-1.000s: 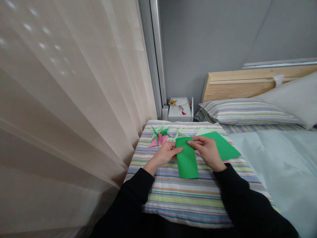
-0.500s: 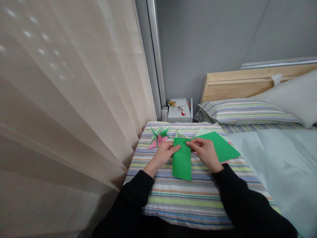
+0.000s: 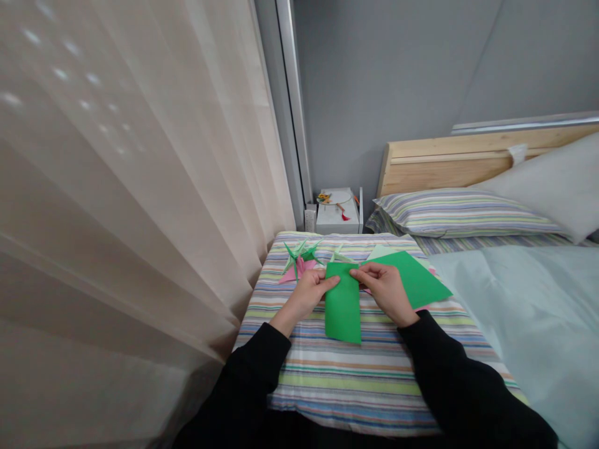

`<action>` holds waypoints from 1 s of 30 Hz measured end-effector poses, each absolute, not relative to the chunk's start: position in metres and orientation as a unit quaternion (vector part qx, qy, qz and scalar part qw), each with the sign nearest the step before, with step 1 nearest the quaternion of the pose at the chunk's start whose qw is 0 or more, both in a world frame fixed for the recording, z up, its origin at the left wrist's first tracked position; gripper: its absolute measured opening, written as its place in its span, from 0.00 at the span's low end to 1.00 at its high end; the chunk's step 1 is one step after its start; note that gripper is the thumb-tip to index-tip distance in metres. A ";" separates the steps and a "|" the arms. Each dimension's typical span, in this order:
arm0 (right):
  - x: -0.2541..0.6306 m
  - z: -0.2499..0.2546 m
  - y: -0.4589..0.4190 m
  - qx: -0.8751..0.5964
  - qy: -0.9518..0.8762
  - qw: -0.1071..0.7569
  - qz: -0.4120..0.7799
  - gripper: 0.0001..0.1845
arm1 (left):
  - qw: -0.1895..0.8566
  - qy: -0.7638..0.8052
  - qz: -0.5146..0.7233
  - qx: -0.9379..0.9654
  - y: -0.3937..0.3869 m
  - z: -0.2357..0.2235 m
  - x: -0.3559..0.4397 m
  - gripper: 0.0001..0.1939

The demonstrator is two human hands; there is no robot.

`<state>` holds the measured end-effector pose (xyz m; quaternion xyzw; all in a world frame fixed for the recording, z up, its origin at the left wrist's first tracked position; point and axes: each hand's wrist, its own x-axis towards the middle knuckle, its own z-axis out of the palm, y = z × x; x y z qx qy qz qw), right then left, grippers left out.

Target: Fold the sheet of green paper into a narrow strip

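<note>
A green sheet of paper (image 3: 342,312), shaped as a tall narrow rectangle, is held up above the striped cloth. My left hand (image 3: 309,293) pinches its left edge near the top, thumb in front. With thumb and fingertips, my right hand (image 3: 384,288) grips the upper right edge. Beyond my right hand lies a larger green sheet (image 3: 418,277), on top of pale green and pink paper. Folded paper cranes (image 3: 299,259) in green and pink sit past my left hand. Another pale green folded piece (image 3: 340,254) shows partly behind the held paper.
The striped cloth (image 3: 355,386) covers the surface before me. A beige curtain (image 3: 140,187) hangs close on the left. To the right is a bed with a pale blue cover (image 3: 524,299) and striped pillow (image 3: 468,212). A white nightstand (image 3: 337,215) stands at the back.
Both hands keep the same grip on the green paper. The view has shifted very slightly; nothing else has visibly moved.
</note>
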<state>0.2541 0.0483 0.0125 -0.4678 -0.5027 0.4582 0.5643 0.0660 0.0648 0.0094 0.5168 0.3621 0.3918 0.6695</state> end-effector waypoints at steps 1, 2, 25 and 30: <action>0.254 0.012 0.048 -0.467 -0.503 0.564 0.458 0.25 | 0.671 0.361 0.392 0.516 0.065 0.009 0.066 0.23; 0.254 0.012 0.048 -0.466 -0.504 0.564 0.459 0.25 | 0.672 0.361 0.391 0.515 0.065 0.009 0.066 0.24; 0.251 0.012 0.045 -0.455 -0.535 0.557 0.444 0.22 | 0.548 0.368 0.492 0.568 0.060 0.023 0.066 0.21; 0.251 0.013 0.044 -0.454 -0.536 0.557 0.444 0.21 | 0.555 0.373 0.490 0.560 0.060 0.024 0.066 0.22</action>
